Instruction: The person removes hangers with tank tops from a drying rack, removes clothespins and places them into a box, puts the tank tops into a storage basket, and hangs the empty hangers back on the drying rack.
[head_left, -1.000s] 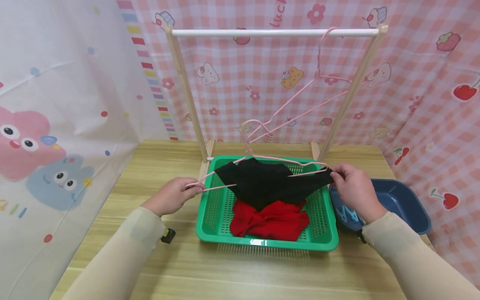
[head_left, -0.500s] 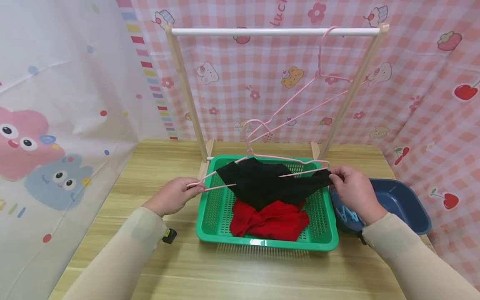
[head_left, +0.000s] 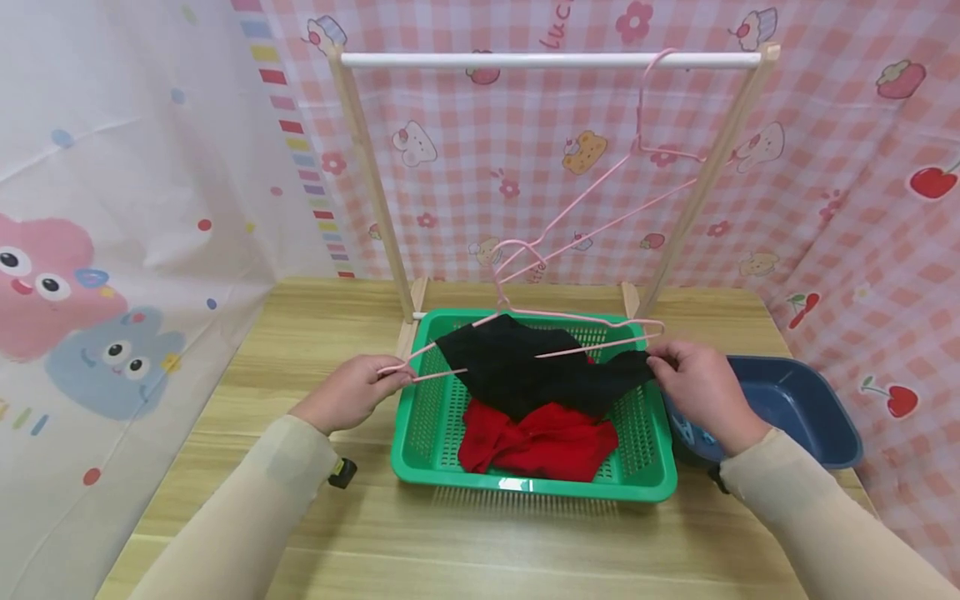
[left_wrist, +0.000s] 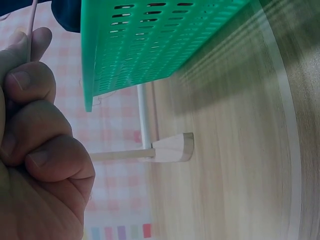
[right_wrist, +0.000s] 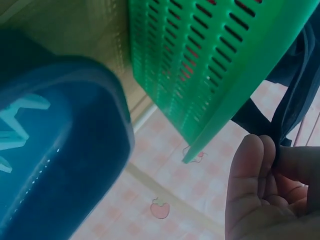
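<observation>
A pink clothes hanger [head_left: 600,346] lies tilted over the green basket [head_left: 525,487], its hook upward. My left hand [head_left: 352,396] grips its left end; in the left wrist view the fingers curl beneath the thin pink wire [left_wrist: 31,37]. Draped on the hanger's left and middle is a small black garment [head_left: 525,367], too bunched to tell its kind. Its right end is pinched between thumb and fingers of my right hand [head_left: 701,387], and the right wrist view shows black fabric [right_wrist: 285,115] there. The hanger's right tip sticks out bare above the fabric. A red cloth [head_left: 536,442] lies inside the basket.
Behind the basket stands a rack with wooden legs and a white rail [head_left: 525,60]. Another pink hanger [head_left: 592,188] hangs from it at the right. A blue basin [head_left: 817,417] with light blue clips [right_wrist: 15,120] sits right of the basket.
My right hand has drawn the garment's right end slightly left and down, off the hanger's right tip, which now shows bare. The left hand keeps its grip almost in place.
</observation>
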